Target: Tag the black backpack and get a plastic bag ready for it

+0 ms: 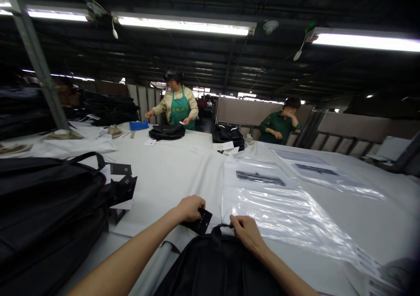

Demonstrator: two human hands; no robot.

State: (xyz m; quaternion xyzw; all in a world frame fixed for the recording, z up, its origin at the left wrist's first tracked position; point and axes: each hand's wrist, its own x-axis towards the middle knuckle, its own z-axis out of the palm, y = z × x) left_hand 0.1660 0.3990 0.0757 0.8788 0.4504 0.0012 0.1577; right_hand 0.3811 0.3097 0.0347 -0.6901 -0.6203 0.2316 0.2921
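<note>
A black backpack (218,265) stands upright in front of me at the table's near edge. My left hand (191,207) is closed on a black hang tag (204,221) with small pale print, just left of the bag's top. My right hand (246,231) pinches at the right end of the backpack's handle loop (216,232), its fingertips together. Thin dark strings (223,215) rise between the two hands; where they are fastened is hard to make out. Part of a white paper lies behind the loop.
More black bags (42,208) with hang tags (124,186) are piled at the left. Clear plastic bags (278,204) lie on the white-covered table (170,169) at the right. Across it are a co-worker in a green apron (180,108), a blue tape dispenser (138,125) and another person (282,123).
</note>
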